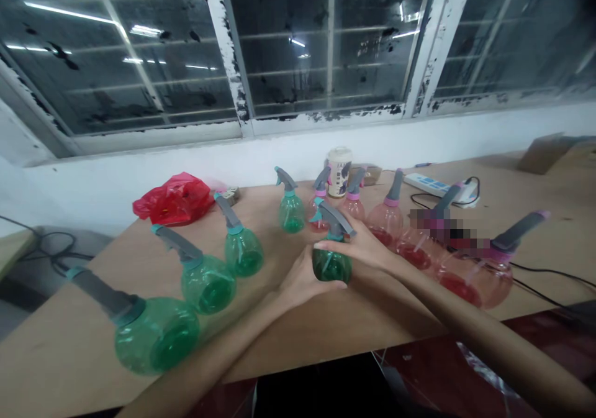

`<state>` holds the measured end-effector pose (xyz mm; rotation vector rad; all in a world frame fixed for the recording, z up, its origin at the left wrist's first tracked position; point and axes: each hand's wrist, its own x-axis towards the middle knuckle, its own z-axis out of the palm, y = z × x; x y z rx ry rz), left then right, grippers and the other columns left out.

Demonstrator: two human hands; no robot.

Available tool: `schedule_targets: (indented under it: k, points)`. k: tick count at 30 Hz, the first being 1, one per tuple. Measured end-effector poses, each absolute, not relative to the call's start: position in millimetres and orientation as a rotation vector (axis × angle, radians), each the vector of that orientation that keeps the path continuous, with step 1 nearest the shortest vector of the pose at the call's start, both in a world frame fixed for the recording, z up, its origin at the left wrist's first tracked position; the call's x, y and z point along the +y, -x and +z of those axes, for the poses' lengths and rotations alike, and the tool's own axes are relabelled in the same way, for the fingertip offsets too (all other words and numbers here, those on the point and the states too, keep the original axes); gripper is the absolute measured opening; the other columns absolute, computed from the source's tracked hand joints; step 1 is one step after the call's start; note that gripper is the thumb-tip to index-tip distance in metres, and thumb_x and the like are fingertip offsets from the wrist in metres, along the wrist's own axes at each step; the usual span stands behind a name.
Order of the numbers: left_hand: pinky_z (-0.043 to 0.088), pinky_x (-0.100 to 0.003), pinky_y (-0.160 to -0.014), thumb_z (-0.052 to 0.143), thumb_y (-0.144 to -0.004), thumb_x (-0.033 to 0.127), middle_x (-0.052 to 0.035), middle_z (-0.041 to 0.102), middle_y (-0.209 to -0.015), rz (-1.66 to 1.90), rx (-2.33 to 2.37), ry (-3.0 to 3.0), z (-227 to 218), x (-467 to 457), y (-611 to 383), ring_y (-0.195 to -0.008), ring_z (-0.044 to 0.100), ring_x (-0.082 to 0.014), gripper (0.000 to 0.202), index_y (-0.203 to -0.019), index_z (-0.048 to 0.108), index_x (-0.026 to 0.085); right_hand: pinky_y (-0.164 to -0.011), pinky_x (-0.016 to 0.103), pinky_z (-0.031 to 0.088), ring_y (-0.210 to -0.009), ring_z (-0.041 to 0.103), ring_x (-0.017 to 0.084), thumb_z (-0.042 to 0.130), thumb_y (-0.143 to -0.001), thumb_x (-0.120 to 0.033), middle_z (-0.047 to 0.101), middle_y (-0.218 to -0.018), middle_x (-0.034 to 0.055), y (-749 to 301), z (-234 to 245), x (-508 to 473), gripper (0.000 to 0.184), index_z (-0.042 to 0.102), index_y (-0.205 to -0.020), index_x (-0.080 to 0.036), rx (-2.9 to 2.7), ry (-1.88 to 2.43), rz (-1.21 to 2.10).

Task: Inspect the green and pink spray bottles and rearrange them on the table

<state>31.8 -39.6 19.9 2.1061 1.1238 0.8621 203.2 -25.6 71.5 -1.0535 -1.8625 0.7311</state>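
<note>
- left hand (305,279): curled round the round belly of the green spray bottle (331,266), fingers wrapped across its front, firm hold
- right hand (367,248): comes in from the right and is closed on the same bottle at the neck, just under the grey trigger head (336,219)
- green spray bottle: upright, between the two hands, low over the wooden table (298,337); cannot tell if the base touches the top
- trigger head: nozzle points away to the left, teal collar below it
- left of the left hand: a line of other green bottles runs toward the near edge
  - closest one (243,250) is just beside the left wrist
  - next one (208,283) is further left
  - biggest-looking one (156,336) is by the near-left table edge
- beyond the hands: one more green bottle (291,211), apart from the held one
- right of the right hand: a row of pink bottles (386,221) with grey triggers runs out to the right
  - last pink bottle (475,276) is beside the right forearm
  - part of that row is pixelated, so detail is unreadable
- beyond the pink row: white printed cup (339,171) near the wall
- far right, beyond the right hand: white power strip (435,185) with a black cable trailing off it
- far left, beyond the left hand: crumpled red plastic bag (174,197) against the wall
- behind everything: white wall and a barred window (326,45) with peeling frames
</note>
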Motion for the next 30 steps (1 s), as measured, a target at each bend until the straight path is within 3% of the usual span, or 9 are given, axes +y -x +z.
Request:
schedule_targets:
  k: [3, 6, 10, 13, 16, 19, 26, 30]
  points:
    - [0.039, -0.053, -0.098, 0.078, -0.058, 0.046, -0.0156, 0.047, -0.133, 0.843, 1.088, -2.146, 20, -41, -29, -0.124, 0.043, -0.0347, 0.093, -0.136, 0.034, 0.02, -0.086, 0.04, 0.049, -0.099, 0.061, 0.023, 0.066, -0.073, -0.045, 0.063, -0.113, 0.0052, -192, 72, -20, 0.055, 0.051, -0.121, -0.025, -1.761, 0.904, 0.825]
    - [0.04, -0.054, -0.098, 0.074, -0.063, 0.05, -0.013, 0.051, -0.131, 0.812, 1.119, -2.128, 20, -44, -18, -0.121, 0.047, -0.0348, 0.083, -0.133, 0.038, 0.022, -0.09, 0.04, 0.048, -0.103, 0.061, 0.023, 0.064, -0.075, -0.044, 0.064, -0.113, 0.0053, -179, 75, -12, 0.044, 0.057, -0.114, -0.023, -1.718, 0.802, 0.906]
    - [0.037, -0.045, -0.102, 0.042, -0.089, 0.05, -0.0058, 0.057, -0.126, 0.888, 1.137, -2.006, 17, -38, -3, -0.118, 0.051, -0.0253, 0.045, -0.127, 0.045, 0.025, -0.094, 0.037, 0.046, -0.107, 0.059, 0.021, 0.061, -0.077, -0.042, 0.065, -0.113, 0.0046, -167, 80, 5, 0.034, 0.061, -0.103, -0.021, -1.626, 0.787, 0.998]
    - [0.045, -0.037, -0.094, 0.024, -0.095, 0.048, -0.0053, 0.065, -0.112, 1.078, 1.232, -1.831, 12, -27, 1, -0.106, 0.059, -0.021, 0.044, -0.113, 0.055, 0.023, -0.092, 0.036, 0.048, -0.107, 0.06, 0.021, 0.057, -0.079, -0.043, 0.066, -0.113, 0.0036, -164, 75, 21, 0.029, 0.063, -0.099, -0.022, -1.441, 0.815, 1.178]
    - [0.05, -0.034, -0.08, 0.026, -0.094, 0.05, -0.0059, 0.068, -0.094, 1.142, 1.337, -1.735, 6, -18, 2, -0.09, 0.064, -0.0202, 0.044, -0.102, 0.058, 0.02, -0.087, 0.038, 0.051, -0.099, 0.065, 0.023, 0.056, -0.079, -0.039, 0.07, -0.103, 0.0058, -167, 59, 31, 0.026, 0.063, -0.096, -0.021, -1.203, 0.699, 1.494]
    - [0.05, -0.032, -0.08, 0.031, -0.093, 0.049, -0.0043, 0.068, -0.09, 1.119, 1.386, -1.772, 3, -15, 2, -0.088, 0.064, -0.0193, 0.04, -0.1, 0.057, 0.021, -0.087, 0.04, 0.05, -0.096, 0.066, 0.024, 0.055, -0.08, -0.036, 0.071, -0.098, 0.008, -174, 43, 33, 0.022, 0.062, -0.093, -0.019, -1.043, 0.596, 1.672]
    - [0.05, -0.033, -0.081, 0.033, -0.093, 0.046, -0.0038, 0.067, -0.091, 1.043, 1.416, -1.828, 4, -18, -1, -0.09, 0.064, -0.019, 0.033, -0.1, 0.056, 0.022, -0.085, 0.042, 0.051, -0.1, 0.064, 0.025, 0.032, -0.089, -0.049, 0.069, -0.102, 0.0124, -181, 38, 28, 0.046, 0.063, -0.096, -0.016, -1.149, 0.818, 1.687]
    - [0.049, -0.033, -0.082, 0.035, -0.093, 0.044, -0.0029, 0.068, -0.09, 1.008, 1.429, -1.865, 6, -20, -2, -0.089, 0.064, -0.0188, 0.03, -0.098, 0.055, 0.023, -0.082, 0.04, 0.052, -0.095, 0.066, 0.025, 0.031, -0.088, -0.058, 0.071, -0.091, 0.0127, -179, 38, 27, 0.054, 0.064, -0.091, -0.015, -1.178, 0.856, 1.67]
